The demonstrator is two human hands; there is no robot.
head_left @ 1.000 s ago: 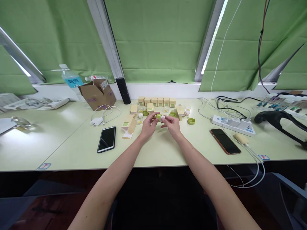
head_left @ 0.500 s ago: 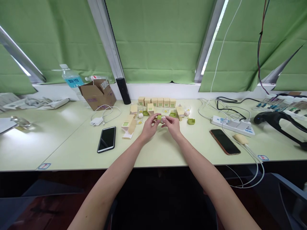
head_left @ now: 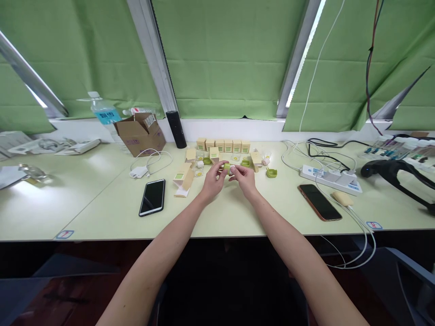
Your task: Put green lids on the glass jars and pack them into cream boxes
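Above the middle of the table, my left hand (head_left: 213, 181) pinches a small green case (head_left: 227, 167). My right hand (head_left: 244, 179) has its fingers closed on a small white rounded piece (head_left: 232, 169), which sits against the case's right side. Whether the two are joined I cannot tell. Just beyond the hands stand a small cream box (head_left: 214, 154) and a green open case (head_left: 245, 163). Another green case (head_left: 271, 173) lies to the right. An opened cream box (head_left: 184, 175) with its flap out rests left of my left hand.
Several small cream boxes (head_left: 228, 146) line up at the back. A phone (head_left: 152, 198) lies left, another phone (head_left: 319, 202) right, near a power strip (head_left: 330, 179) with cables. A cardboard box (head_left: 141, 136), a black cylinder (head_left: 176, 129) and a bottle (head_left: 103, 112) stand back left.
The view has shifted very slightly. Both hands keep the same hold on the green case and the white piece, with little visible movement.
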